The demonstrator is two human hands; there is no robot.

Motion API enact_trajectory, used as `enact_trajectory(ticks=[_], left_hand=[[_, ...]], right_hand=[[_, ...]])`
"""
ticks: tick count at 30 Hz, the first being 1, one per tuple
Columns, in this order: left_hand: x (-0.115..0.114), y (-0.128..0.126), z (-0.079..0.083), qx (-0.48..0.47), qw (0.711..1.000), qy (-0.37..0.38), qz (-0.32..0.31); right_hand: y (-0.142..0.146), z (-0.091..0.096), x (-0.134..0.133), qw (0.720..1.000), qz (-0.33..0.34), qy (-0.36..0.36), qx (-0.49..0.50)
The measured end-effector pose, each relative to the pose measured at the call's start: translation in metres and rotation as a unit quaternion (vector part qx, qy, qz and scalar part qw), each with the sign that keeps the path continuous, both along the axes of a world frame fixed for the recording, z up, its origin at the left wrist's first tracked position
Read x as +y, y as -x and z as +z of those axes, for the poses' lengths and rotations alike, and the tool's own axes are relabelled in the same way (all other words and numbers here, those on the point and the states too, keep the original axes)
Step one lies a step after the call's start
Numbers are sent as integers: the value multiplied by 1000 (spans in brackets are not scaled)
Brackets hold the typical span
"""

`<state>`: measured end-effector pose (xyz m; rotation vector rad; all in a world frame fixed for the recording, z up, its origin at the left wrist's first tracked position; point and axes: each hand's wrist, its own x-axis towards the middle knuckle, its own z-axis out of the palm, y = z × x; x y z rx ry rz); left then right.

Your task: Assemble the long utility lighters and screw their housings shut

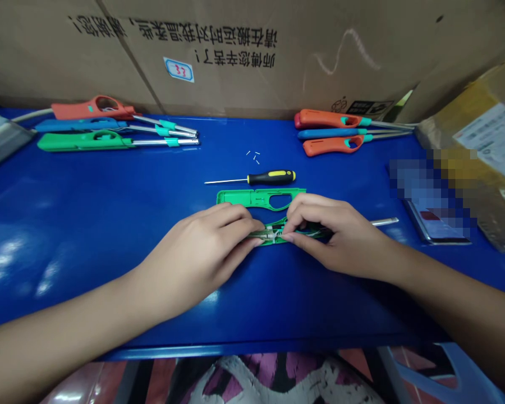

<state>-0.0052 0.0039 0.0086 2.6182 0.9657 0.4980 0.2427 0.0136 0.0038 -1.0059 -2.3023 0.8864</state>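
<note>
**L hand**: closed, fingers pinching L end of open green lighter half, centre of frame.
**R hand**: closed, fingertips gripping same half at its wiring, almost touching L fingers.
**Metal barrel**: sticks out R from under R hand.
**Green shell half**: just above hands, R hand partly over its R end.
**Screwdriver**: blk/yellow handle, tip pointing L, above shell.
**Tiny screws**: small group above screwdriver.
**Utility lighters, L group**: orange, blue, green; upper left.
**Utility lighters, R group**: orange, blue, orange; upper right.
**Table**: blue, under all items.
**Carton**: behind table, Chinese print.
</note>
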Motion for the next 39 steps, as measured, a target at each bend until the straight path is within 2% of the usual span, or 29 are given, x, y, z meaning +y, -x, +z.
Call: enact_trajectory(ticks=[16,39], left_hand=[[-2,-1,0,-14,999,33,21],[-1,-2,0,-18,999,29,21]], right_hand=[[0,1,0,1000,-7,5,6],[1,-1,0,1000,-8,7,7]])
